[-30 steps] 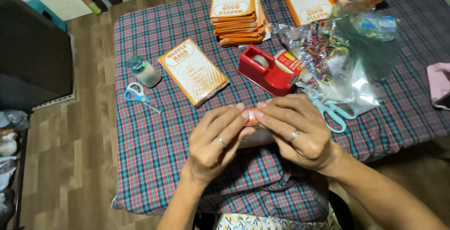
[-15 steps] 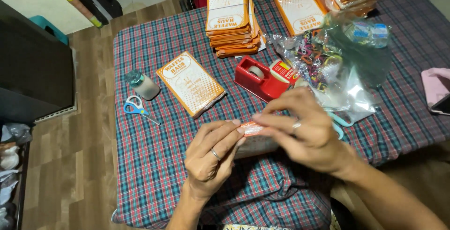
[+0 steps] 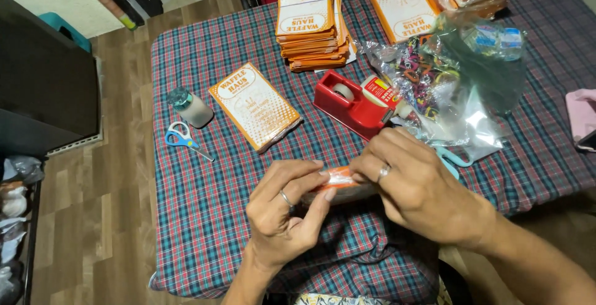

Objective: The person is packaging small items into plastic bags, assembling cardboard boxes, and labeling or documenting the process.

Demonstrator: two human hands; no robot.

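Now I see both hands pinching the small orange packet (image 3: 340, 179), long axis nine-to-three: left hand (image 3: 287, 213) at nine, right hand (image 3: 422, 187) at three, equally near.

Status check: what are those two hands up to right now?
Left hand and right hand both pinching small orange packet. Red tape dispenser close behind, not touching.

Position: one camera, worn on the person's head.
Direction: looks steeply down at the checkered table (image 3: 205, 218) and wooden floor (image 3: 118, 218).
Nearness: close, both hands low in the centre.
Shared views: only this one.
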